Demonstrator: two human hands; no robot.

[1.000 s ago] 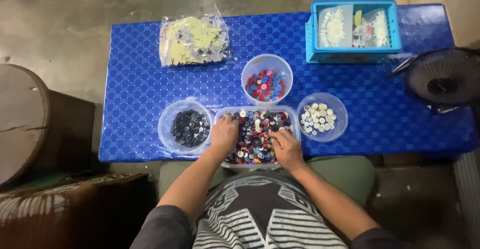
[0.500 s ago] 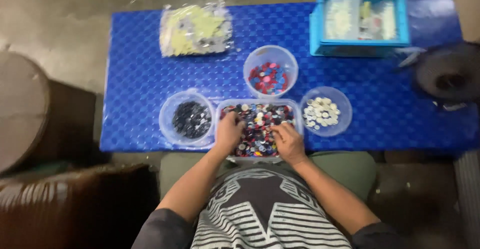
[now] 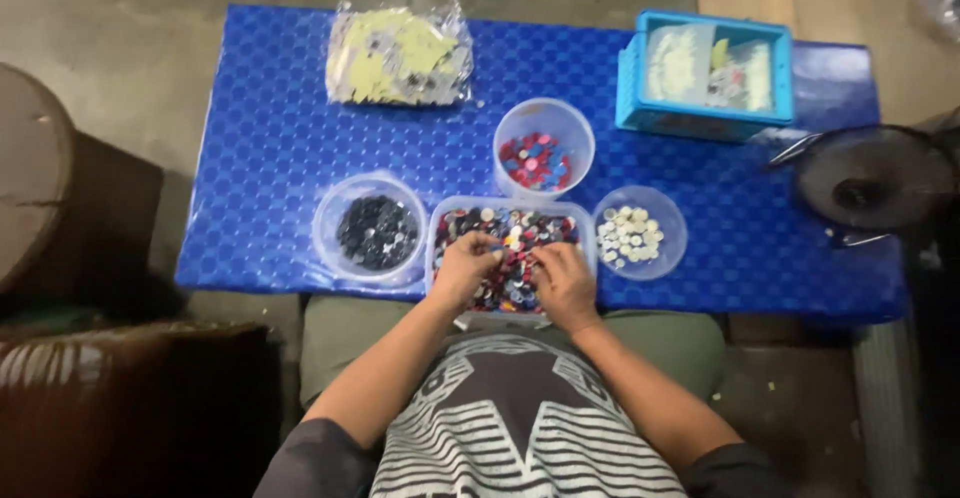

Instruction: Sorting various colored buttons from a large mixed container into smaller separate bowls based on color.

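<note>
**Both hands in the tub of mixed buttons**

I look straight down at a blue patterned tabletop (image 3: 260, 158), with my lap at its near edge.

At the far left of the scene, off the tabletop, stand a round brown wooden piece (image 3: 30, 168) and, nearer, a dark brown seat (image 3: 120, 408).

On the tabletop, far and left of centre, lies a clear plastic bag (image 3: 398, 56) of pale yellow pieces. Nearer, the leftmost round clear bowl (image 3: 370, 230) holds black buttons.

Just beside it to the right, at the near edge, is the rectangular clear tub (image 3: 510, 248) of mixed buttons, red, blue, white and dark. My left hand (image 3: 463, 270) lies in its left half, fingers curled down into the heap. My right hand (image 3: 562, 283) lies in its right half, fingers bent likewise. Both look narrow and pinching, but I cannot tell whether either holds a button.

Just beyond the tub stands a round clear cup (image 3: 543, 148) of red and blue buttons. To the tub's right sits a round clear bowl (image 3: 638, 233) of white buttons.

Far right is a light blue basket (image 3: 705, 76) with pale packets inside. Past the right end is a dark round fan (image 3: 870, 188).

As I judge it, picking goes best by spreading the heap thin, pinching one colour at a time with fingertips only, and keeping my wrists low so nothing flicks over the rim.
</note>
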